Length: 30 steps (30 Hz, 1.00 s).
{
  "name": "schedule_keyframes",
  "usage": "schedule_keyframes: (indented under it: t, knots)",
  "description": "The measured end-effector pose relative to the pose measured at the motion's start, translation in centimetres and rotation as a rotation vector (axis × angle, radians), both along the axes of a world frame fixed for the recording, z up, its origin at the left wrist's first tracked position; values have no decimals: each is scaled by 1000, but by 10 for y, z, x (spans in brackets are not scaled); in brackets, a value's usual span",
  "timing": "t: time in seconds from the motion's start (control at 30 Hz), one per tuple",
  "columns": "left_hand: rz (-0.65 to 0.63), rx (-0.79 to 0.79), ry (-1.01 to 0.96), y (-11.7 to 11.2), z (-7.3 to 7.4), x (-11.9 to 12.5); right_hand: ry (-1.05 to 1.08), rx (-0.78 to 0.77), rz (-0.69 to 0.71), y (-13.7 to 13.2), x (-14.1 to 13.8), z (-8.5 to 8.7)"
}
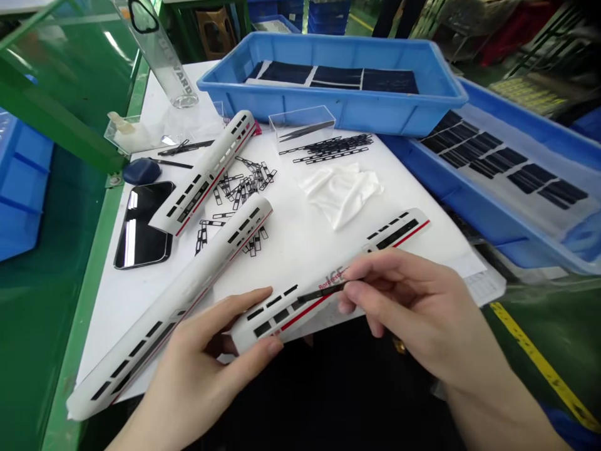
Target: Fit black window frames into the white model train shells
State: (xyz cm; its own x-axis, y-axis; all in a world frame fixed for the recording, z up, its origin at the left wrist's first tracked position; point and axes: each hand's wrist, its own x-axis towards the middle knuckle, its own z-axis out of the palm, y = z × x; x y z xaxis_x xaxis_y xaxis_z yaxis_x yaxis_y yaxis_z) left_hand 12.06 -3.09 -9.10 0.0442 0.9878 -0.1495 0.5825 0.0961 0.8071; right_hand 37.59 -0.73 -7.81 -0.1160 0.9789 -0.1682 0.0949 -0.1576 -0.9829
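My left hand (206, 363) grips the near end of a white model train shell (385, 241) with black windows and a red stripe, thumb on top, fingers under it. My right hand (404, 300) is pinched on a thin dark tool, likely tweezers (323, 290), whose tip touches the shell's side next to the red lettering. The shell lies slantwise over the front edge of the white work table (291, 232).
Two more white train shells (206, 169) (188, 288) lie on the left. Small black window frames (244, 185) are scattered between them, more (331, 147) by a clear box (300, 125). A white cloth (340, 191), a black phone (141, 222), blue trays (328, 81) (507, 169) surround.
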Motion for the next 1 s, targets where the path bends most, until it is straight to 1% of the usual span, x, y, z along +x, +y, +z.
schedule_keyframes:
  t: [0.1, 0.2, 0.37, 0.43, 0.63, 0.7, 0.87, 1.0]
  knots:
    - [17, -82, -109, -5, 2, 4, -74, 64, -9, -1, -1, -5]
    - [34, -119, -172, -6, 2, 4, -84, 108, -12, -3, -4, -8]
    - [-36, -187, -216, -1, -3, -3, -134, 86, -24, -2, -8, -9]
    - [-44, -205, -219, 0, -4, -4, -131, 56, -30, -2, -8, -8]
    - [71, -165, -183, -4, -3, 2, -108, 26, 12, 0, -4, -7]
    - [85, -147, -166, -5, -3, 3, -77, 18, 28, 1, -4, -7]
    - [119, -148, -201, -4, -4, 6, 12, -19, 53, 3, -5, -6]
    - [117, -133, -178, -4, -6, 3, 53, -40, 38, 2, -6, -8]
